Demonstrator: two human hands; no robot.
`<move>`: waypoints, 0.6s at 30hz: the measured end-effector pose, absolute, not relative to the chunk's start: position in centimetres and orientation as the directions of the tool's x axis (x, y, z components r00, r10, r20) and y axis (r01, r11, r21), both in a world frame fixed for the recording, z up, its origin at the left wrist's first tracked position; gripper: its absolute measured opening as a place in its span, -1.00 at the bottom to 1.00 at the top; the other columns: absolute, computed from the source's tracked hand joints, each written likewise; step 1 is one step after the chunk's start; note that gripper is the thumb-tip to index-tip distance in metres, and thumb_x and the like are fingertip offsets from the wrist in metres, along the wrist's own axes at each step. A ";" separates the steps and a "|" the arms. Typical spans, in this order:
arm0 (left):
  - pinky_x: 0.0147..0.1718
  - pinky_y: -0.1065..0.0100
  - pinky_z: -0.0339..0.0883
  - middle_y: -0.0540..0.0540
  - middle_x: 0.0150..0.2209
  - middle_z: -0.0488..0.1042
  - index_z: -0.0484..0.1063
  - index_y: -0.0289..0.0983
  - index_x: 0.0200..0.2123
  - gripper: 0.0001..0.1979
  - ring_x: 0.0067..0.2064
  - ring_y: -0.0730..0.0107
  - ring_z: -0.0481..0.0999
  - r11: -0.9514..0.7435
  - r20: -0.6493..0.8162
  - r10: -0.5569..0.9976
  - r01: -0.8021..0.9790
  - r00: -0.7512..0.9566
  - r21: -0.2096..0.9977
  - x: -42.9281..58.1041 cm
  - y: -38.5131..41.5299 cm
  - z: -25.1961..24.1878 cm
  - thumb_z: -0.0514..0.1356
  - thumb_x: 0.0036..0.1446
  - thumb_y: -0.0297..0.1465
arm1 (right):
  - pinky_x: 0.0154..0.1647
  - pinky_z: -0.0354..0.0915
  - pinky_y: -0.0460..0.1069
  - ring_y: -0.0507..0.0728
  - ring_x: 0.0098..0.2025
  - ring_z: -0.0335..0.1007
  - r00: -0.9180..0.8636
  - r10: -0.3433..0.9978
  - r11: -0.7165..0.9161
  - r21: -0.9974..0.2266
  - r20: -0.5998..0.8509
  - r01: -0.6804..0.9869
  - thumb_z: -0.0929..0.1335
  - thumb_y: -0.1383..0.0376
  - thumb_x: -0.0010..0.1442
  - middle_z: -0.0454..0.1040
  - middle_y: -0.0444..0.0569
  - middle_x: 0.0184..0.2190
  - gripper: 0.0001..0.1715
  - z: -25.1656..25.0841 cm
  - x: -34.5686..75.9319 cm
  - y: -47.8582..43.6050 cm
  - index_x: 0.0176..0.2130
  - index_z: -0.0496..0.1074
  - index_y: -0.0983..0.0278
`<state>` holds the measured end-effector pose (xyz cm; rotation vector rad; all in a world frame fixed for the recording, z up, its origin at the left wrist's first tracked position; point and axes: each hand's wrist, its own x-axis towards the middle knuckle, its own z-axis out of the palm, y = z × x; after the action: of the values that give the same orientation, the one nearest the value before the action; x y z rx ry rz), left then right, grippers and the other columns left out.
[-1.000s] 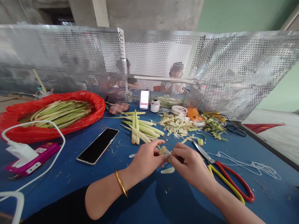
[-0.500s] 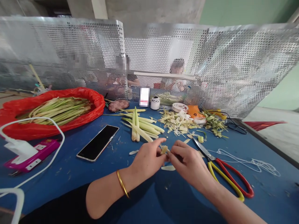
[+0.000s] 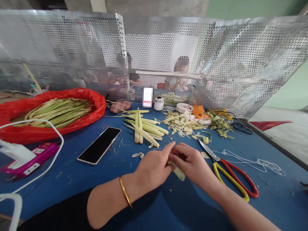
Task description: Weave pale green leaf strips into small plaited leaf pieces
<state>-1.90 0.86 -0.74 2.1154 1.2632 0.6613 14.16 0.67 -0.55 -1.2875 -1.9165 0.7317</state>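
My left hand [image 3: 154, 166], with a gold bangle at the wrist, and my right hand [image 3: 190, 162] meet above the blue table. The fingers of both are closed around a small pale leaf piece [image 3: 170, 162], mostly hidden behind them. Just below the fingertips a pale strip of leaf [image 3: 179, 173] shows; whether it is held or lies on the table I cannot tell. Beyond my left hand lies a bunch of pale green leaf stalks [image 3: 149, 128]. Scissors [image 3: 214, 155] with one red and one yellow handle lie open to the right of my right hand.
At left are a red plastic bag [image 3: 96, 98] of long stalks, a purple power strip [image 3: 45, 150] and a phone [image 3: 99, 146]. Leaf scraps [image 3: 180, 123], a tape roll [image 3: 184, 107] and white string [image 3: 262, 165] lie right. People sit behind the perforated metal screen [image 3: 154, 45].
My right hand's fingers have closed over the leaf piece between my hands, which showed more before. The whole view has shifted slightly.
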 end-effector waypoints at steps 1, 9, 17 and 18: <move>-0.39 0.33 0.22 -0.12 -0.34 0.58 0.18 -0.19 0.26 -0.31 -0.29 0.10 0.53 -0.383 0.110 0.893 0.611 0.435 0.693 -1.9 0.8 -0.7 0.20 0.02 -0.39 | -0.45 0.15 -0.06 0.05 -0.45 0.26 -0.240 0.938 0.342 -0.772 0.249 0.535 0.33 0.23 0.17 0.32 -0.12 -0.50 -0.73 -0.6 14.2 0.7 -0.54 0.40 0.24; -0.52 0.44 0.13 0.02 -0.56 0.47 0.52 -0.27 -0.34 -0.76 -0.48 0.39 0.43 -0.299 0.018 0.891 0.554 0.454 0.777 -1.7 1.0 0.0 0.10 -0.08 -0.53 | -0.59 0.10 -0.09 -0.01 -0.59 0.14 -0.104 0.984 0.170 -0.943 0.146 0.286 0.36 0.14 0.11 0.28 -0.19 -0.64 -0.74 -0.3 14.4 0.7 -0.47 0.44 0.27; -0.46 0.49 0.23 0.00 -0.49 0.55 0.52 -0.29 -0.52 -0.80 -0.41 0.42 0.51 -0.208 -0.117 0.766 0.416 0.632 0.885 -1.9 1.1 -0.9 0.10 -0.10 -0.56 | -0.68 0.12 -0.13 -0.05 -0.71 0.18 -0.041 0.993 0.121 -0.963 0.115 0.239 0.37 0.15 0.10 0.31 -0.23 -0.67 -0.76 -0.4 14.5 1.3 -0.46 0.39 0.27; -0.43 0.49 0.26 -0.02 -0.47 0.57 0.54 -0.29 -0.49 -0.79 -0.39 0.40 0.52 -0.201 -0.135 0.745 0.413 0.654 0.888 -1.8 1.0 -1.0 0.10 -0.09 -0.57 | -0.69 0.12 -0.13 -0.06 -0.72 0.18 -0.034 0.994 0.111 -0.967 0.106 0.228 0.37 0.15 0.10 0.34 -0.22 -0.65 -0.75 -0.4 14.6 1.4 -0.46 0.38 0.27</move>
<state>-1.85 1.01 -0.98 1.8284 0.9228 0.3980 14.58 1.38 -0.42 -1.2820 -1.4436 1.0244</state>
